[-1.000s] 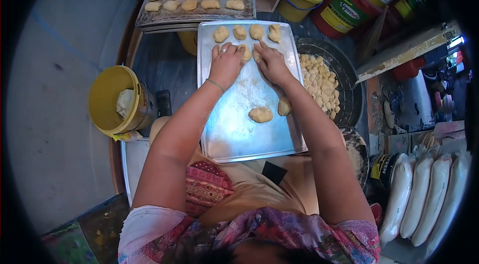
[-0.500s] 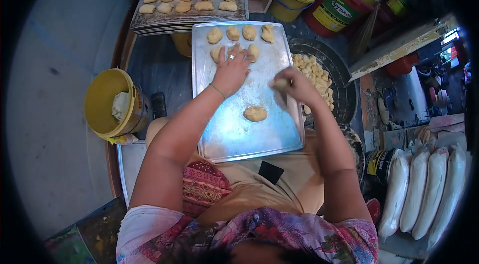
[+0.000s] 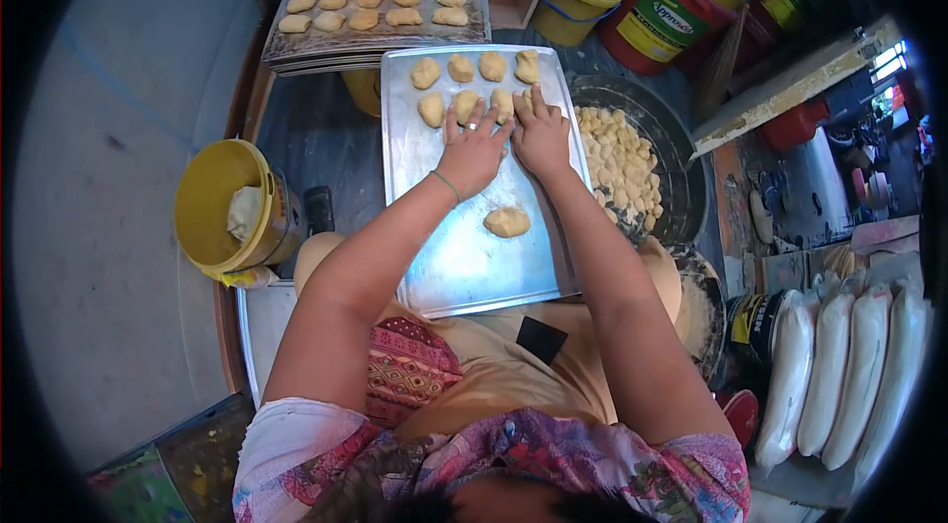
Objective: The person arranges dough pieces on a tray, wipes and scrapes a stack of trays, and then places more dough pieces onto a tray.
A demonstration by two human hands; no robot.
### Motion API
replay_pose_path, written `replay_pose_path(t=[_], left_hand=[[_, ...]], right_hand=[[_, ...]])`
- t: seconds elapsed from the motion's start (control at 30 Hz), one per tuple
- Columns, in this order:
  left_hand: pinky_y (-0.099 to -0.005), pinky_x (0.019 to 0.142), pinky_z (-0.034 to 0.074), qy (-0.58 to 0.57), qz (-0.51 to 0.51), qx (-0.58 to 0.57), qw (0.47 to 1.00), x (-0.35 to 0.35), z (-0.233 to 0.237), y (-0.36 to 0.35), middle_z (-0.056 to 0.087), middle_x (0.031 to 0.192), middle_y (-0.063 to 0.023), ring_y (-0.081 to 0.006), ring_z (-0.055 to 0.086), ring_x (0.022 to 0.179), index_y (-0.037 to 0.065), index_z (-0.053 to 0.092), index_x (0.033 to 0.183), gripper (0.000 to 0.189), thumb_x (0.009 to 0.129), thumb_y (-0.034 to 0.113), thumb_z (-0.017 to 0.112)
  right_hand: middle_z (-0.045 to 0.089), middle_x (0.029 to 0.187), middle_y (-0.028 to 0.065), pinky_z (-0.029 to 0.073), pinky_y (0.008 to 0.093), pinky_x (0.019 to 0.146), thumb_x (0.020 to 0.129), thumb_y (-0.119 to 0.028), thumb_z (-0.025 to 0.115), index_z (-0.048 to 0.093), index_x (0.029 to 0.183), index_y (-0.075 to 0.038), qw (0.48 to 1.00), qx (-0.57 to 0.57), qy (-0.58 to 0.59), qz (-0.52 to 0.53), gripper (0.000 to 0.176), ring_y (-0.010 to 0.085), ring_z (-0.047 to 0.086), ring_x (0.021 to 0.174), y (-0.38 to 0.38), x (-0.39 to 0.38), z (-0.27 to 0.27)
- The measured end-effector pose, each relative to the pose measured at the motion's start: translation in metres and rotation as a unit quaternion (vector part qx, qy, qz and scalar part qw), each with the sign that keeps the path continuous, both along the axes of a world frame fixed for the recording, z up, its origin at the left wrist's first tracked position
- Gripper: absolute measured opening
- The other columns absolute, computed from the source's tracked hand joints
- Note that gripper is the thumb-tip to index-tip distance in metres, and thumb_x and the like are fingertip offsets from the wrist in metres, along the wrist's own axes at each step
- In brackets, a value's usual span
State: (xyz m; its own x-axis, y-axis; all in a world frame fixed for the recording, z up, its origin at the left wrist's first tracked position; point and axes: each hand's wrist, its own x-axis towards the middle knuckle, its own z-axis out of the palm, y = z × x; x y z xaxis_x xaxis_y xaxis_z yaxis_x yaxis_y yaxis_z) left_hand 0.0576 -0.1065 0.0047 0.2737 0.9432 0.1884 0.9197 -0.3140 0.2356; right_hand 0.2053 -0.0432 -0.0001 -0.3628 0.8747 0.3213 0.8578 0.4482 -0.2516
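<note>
A metal baking tray [image 3: 444,271] lies across my lap, with two rows of dough pieces toward its far end. My left hand [image 3: 474,150], wearing a ring, has its fingers spread and touching the dough pieces [image 3: 464,106] in the second row. At that row's right end, my right hand [image 3: 542,140] has its fingers closed over another dough piece [image 3: 527,98], mostly hidden under them. One larger oval dough piece [image 3: 507,222] sits alone nearer to me.
A dark round pan [image 3: 681,187] heaped with small dough lumps [image 3: 622,162] stands at the right. Beyond my tray is a stack of trays [image 3: 375,49] bearing shaped dough. A yellow bucket [image 3: 259,227] stands left; filled plastic bags [image 3: 829,370] lie lower right.
My right hand has moved left and away from me with a dough piece, from the tray's right edge to the second row's end. My left hand has shifted slightly right.
</note>
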Motion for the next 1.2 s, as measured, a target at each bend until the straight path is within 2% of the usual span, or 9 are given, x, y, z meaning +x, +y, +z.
replay_pose_path(t=[0.23, 0.3, 0.37, 0.47, 0.6, 0.7, 0.8, 1.07, 1.2], left_hand=[[-0.0654, 0.111, 0.007, -0.038, 0.000, 0.035, 0.999, -0.021, 0.009, 0.002, 0.028, 0.156, -0.0150, -0.0332, 0.015, 0.148, 0.019, 0.046, 0.143, 0.048, 0.095, 0.018, 0.052], [-0.0650, 0.111, 0.010, -0.065, 0.037, 0.069, 0.995, -0.034, 0.023, 0.007, 0.029, 0.155, -0.0152, -0.0338, 0.018, 0.146, 0.019, 0.051, 0.138, 0.046, 0.093, 0.016, 0.054], [-0.0635, 0.111, 0.014, -0.106, 0.081, 0.105, 0.985, -0.056, 0.031, 0.009, 0.033, 0.153, -0.0148, -0.0346, 0.027, 0.143, 0.018, 0.058, 0.131, 0.041, 0.090, 0.015, 0.057], [-0.0540, 0.112, 0.026, -0.188, 0.099, -0.003, 0.977, -0.086, 0.047, 0.006, 0.041, 0.147, -0.0185, -0.0348, 0.041, 0.135, 0.018, 0.057, 0.133, 0.045, 0.088, 0.020, 0.061], [-0.0406, 0.104, 0.041, -0.158, 0.070, -0.051, 0.984, -0.095, 0.026, 0.008, 0.045, 0.142, -0.0200, -0.0374, 0.052, 0.122, 0.016, 0.061, 0.129, 0.043, 0.085, 0.012, 0.062], [-0.0377, 0.102, 0.044, -0.143, 0.053, -0.038, 0.988, -0.104, 0.009, 0.018, 0.043, 0.143, -0.0220, -0.0394, 0.052, 0.121, 0.015, 0.062, 0.127, 0.045, 0.084, 0.005, 0.060], [-0.0379, 0.104, 0.043, -0.179, 0.047, -0.049, 0.982, -0.106, 0.009, 0.020, 0.041, 0.145, -0.0232, -0.0398, 0.052, 0.122, 0.015, 0.062, 0.128, 0.047, 0.083, 0.002, 0.057], [-0.0447, 0.089, 0.049, -0.107, 0.050, -0.050, 0.992, -0.087, 0.046, -0.004, 0.056, 0.119, -0.0188, -0.0388, 0.059, 0.105, 0.006, 0.061, 0.123, 0.038, 0.085, 0.011, 0.054], [-0.0449, 0.085, 0.049, -0.112, 0.056, -0.087, 0.988, -0.088, 0.051, -0.017, 0.058, 0.112, -0.0191, -0.0391, 0.061, 0.097, 0.003, 0.060, 0.119, 0.033, 0.089, 0.018, 0.057]], right_hand=[[0.049, 0.140, 0.0173, 0.036, 0.0422, 0.102, 0.078, -0.016, 0.066, 0.056, 0.130, -0.010, 0.994, 0.098, 0.004, -0.046, 0.053, 0.0331, 0.048, 0.121, -0.034, 0.000, 0.035], [0.057, 0.124, 0.0150, 0.043, 0.0390, 0.095, 0.074, -0.021, 0.073, 0.062, 0.121, -0.015, 0.968, -0.120, 0.193, 0.105, 0.049, 0.0321, 0.054, 0.111, -0.050, 0.018, 0.042], [0.060, 0.108, 0.0139, 0.047, 0.0363, 0.090, 0.070, -0.017, 0.076, 0.064, 0.114, -0.010, 0.911, -0.341, 0.089, 0.216, 0.046, 0.0308, 0.058, 0.105, -0.089, 0.022, 0.068], [0.061, 0.104, 0.0131, 0.046, 0.0361, 0.090, 0.070, -0.018, 0.077, 0.065, 0.108, -0.007, 0.895, -0.343, -0.065, 0.277, 0.041, 0.0263, 0.059, 0.102, -0.105, 0.009, 0.058], [0.063, 0.099, 0.0096, 0.050, 0.0354, 0.080, 0.073, -0.018, 0.076, 0.064, 0.104, -0.005, 0.902, -0.361, 0.149, 0.183, 0.035, 0.0265, 0.063, 0.091, -0.101, -0.030, 0.076], [0.060, 0.097, 0.0151, 0.050, 0.0414, 0.076, 0.078, -0.021, 0.071, 0.060, 0.100, -0.005, 0.929, -0.157, 0.317, 0.107, 0.029, 0.0339, 0.063, 0.091, -0.081, -0.065, 0.050], [0.059, 0.096, 0.0151, 0.050, 0.0438, 0.075, 0.079, -0.026, 0.071, 0.057, 0.100, -0.006, 0.973, -0.055, 0.209, 0.077, 0.032, 0.0350, 0.062, 0.089, -0.074, -0.084, 0.011], [0.057, 0.100, 0.0178, 0.050, 0.0447, 0.079, 0.077, -0.030, 0.073, 0.060, 0.105, -0.006, 0.961, -0.121, 0.216, 0.119, 0.040, 0.0368, 0.060, 0.092, -0.079, -0.080, 0.010], [0.058, 0.103, 0.0131, 0.051, 0.0363, 0.075, 0.076, -0.028, 0.079, 0.062, 0.110, -0.005, 0.899, -0.238, 0.329, 0.162, 0.045, 0.0252, 0.062, 0.088, -0.065, -0.056, 0.027]])
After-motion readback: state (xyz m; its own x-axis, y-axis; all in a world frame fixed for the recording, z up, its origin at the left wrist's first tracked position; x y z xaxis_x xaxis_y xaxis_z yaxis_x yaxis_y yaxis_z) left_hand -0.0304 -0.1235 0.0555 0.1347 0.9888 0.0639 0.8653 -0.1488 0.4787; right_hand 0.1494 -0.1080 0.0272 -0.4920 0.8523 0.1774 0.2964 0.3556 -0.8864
